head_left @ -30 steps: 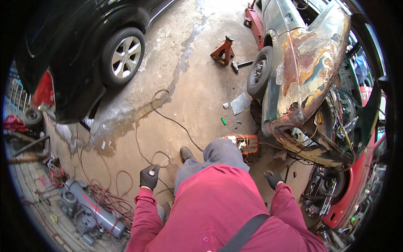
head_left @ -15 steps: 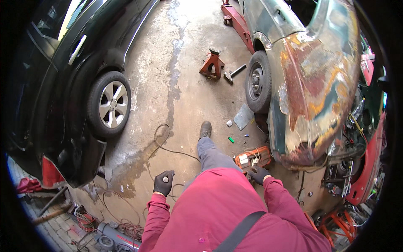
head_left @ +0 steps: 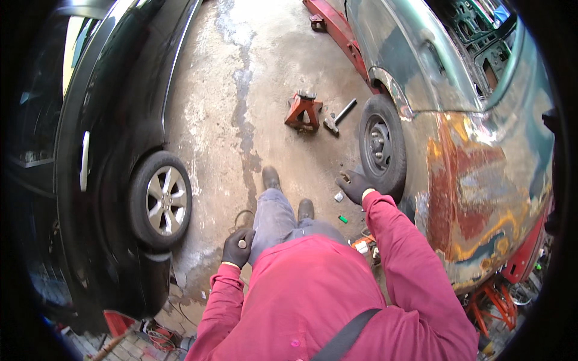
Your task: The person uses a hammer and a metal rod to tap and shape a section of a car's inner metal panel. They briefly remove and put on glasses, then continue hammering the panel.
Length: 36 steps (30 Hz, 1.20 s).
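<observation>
Garage floor (head_left: pixel 241 90): 2 cars, 1 jack stand (head_left: pixel 303 110)

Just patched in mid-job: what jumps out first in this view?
The rusted, stripped car body fills the right side, a black car the left. Between them the person in a red shirt stands on stained concrete, gloved right hand near the bare wheel, gloved left hand closed on a small object. A red jack stand and hammer lie ahead.

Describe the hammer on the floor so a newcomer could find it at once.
Start at the rusty green car and its bare black wheel. Just left of that wheel, on the concrete, lies the hammer, beside an orange jack stand. It is the only slim grey tool there, lying flat.
</observation>
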Motion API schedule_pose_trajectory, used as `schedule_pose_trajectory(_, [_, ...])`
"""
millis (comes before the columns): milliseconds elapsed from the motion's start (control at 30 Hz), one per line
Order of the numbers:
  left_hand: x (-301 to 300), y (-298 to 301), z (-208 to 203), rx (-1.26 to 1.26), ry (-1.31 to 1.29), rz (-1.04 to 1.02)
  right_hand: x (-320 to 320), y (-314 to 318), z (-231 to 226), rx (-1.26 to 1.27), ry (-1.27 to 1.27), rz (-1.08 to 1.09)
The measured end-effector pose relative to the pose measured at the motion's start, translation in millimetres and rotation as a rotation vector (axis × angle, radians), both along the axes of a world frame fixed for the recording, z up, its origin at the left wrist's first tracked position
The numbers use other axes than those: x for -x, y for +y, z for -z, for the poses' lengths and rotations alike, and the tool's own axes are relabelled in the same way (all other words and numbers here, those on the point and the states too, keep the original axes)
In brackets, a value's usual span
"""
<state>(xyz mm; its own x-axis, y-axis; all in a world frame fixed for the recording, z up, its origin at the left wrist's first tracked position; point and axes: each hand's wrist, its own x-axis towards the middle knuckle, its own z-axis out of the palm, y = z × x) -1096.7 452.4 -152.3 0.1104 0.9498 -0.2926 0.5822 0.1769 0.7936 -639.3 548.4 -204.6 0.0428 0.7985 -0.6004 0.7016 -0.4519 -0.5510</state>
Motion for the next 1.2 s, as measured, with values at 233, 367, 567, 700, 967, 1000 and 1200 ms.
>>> schedule_pose_trajectory(233, [-58,240,-4,-0.064,-0.209,0.13,1,92,42,0.228,-0.04,0.103])
schedule_pose_trajectory(367, [-104,367,-26,-0.061,-0.355,0.156,-12,129,78,0.264,-0.032,0.11])
schedule_pose_trajectory(567, [-209,525,51,-0.256,-0.596,0.381,-43,183,194,0.332,0.043,0.253])
schedule_pose_trajectory(700, [-255,573,128,-0.221,-0.681,0.254,-77,218,309,0.407,-0.069,0.161])
schedule_pose_trajectory(967, [-297,583,242,-0.265,-0.723,0.207,-122,263,474,0.349,-0.137,0.151])
schedule_pose_trajectory(1000, [-299,586,242,-0.261,-0.722,0.243,-129,273,486,0.327,-0.158,0.156])
schedule_pose_trajectory(1200, [-309,587,262,-0.405,-0.763,0.288,-171,294,570,0.346,-0.307,-0.05])
